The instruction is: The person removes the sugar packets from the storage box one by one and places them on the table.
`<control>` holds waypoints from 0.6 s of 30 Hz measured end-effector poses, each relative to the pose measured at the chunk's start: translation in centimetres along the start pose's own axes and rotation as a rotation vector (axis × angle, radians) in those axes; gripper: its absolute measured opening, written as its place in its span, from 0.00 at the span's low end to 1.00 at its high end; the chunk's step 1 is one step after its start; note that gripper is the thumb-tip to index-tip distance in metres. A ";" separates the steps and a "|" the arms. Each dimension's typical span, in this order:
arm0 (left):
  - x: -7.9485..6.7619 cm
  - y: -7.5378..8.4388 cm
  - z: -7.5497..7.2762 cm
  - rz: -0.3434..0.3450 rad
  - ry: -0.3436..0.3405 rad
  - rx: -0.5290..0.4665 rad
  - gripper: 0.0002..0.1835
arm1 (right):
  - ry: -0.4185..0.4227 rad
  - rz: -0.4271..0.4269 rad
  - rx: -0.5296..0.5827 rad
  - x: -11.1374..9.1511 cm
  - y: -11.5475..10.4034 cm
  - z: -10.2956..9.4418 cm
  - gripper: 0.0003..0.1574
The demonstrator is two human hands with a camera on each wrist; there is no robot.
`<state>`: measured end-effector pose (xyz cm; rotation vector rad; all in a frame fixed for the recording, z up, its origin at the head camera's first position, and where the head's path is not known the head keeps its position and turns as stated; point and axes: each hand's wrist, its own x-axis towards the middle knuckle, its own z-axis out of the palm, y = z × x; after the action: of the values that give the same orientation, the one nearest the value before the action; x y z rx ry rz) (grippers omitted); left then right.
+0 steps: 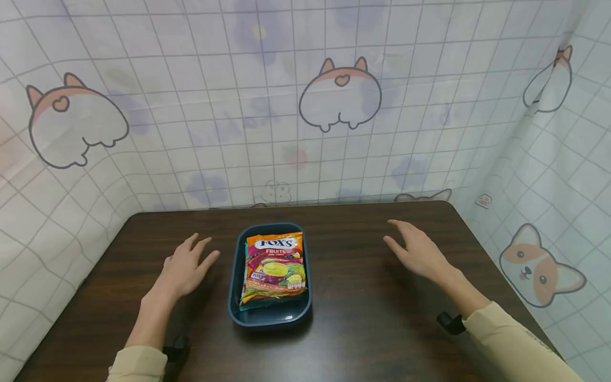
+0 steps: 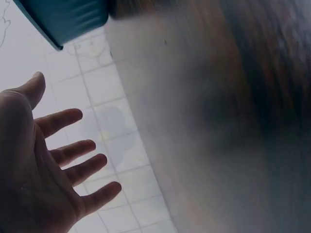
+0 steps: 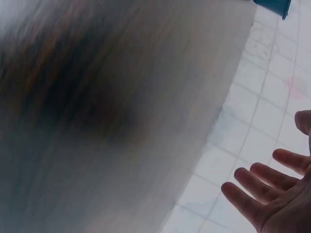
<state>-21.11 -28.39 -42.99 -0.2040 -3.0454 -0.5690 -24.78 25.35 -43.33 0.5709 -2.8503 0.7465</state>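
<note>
FOX'S FRUITS bag in tray.

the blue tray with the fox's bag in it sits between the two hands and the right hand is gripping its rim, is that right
The right hand isn't gripping the blue tray: the head view shows it apart from the tray, holding nothing. The rest is right.

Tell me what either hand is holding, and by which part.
Nothing is held: the left hand and right hand are both open, apart from the candy packets and their tray.
</note>
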 end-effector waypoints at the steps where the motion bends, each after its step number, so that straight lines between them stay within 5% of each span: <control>1: 0.0 0.2 0.1 0.006 0.008 -0.013 0.39 | 0.006 -0.006 0.013 0.0 -0.1 0.1 0.38; 18: -0.5 1.8 -0.2 0.061 0.090 -0.227 0.34 | 0.058 0.008 0.306 0.1 -1.8 1.3 0.27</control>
<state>-20.37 -26.86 -42.17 -0.2685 -2.8735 -0.8935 -24.18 23.23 -43.69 0.5642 -2.7041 1.1915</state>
